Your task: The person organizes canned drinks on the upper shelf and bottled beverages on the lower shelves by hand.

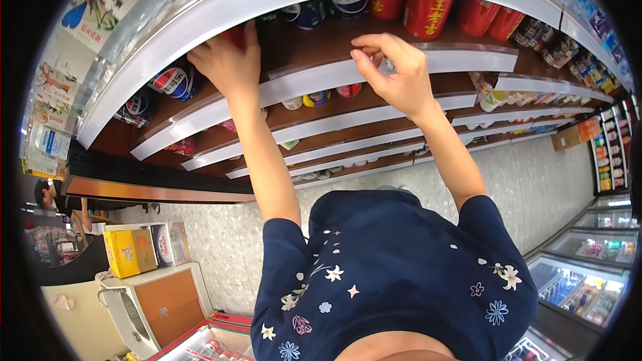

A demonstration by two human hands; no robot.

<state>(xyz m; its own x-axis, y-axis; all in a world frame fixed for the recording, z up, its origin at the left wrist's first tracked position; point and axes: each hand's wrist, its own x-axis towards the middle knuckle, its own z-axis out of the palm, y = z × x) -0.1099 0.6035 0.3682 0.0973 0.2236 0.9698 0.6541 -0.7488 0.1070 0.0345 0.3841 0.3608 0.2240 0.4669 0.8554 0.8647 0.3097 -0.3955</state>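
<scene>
Reaching with both hands into the tall brown shop shelving with white plastic edge strips, seen through a strongly curved fisheye view.

Largest in view is the person's own navy blue flower-printed shirt, cut off at the bottom edge. On the upper shelf stand tall red drink cans with yellow lettering, their tops hidden by the white strip above. The left hand stretches to a small red can that shows only as a sliver behind the fingers; whether it grips it cannot be told. The right hand curls over the strip, fingers pinched on a tiny item too small to identify.
</scene>
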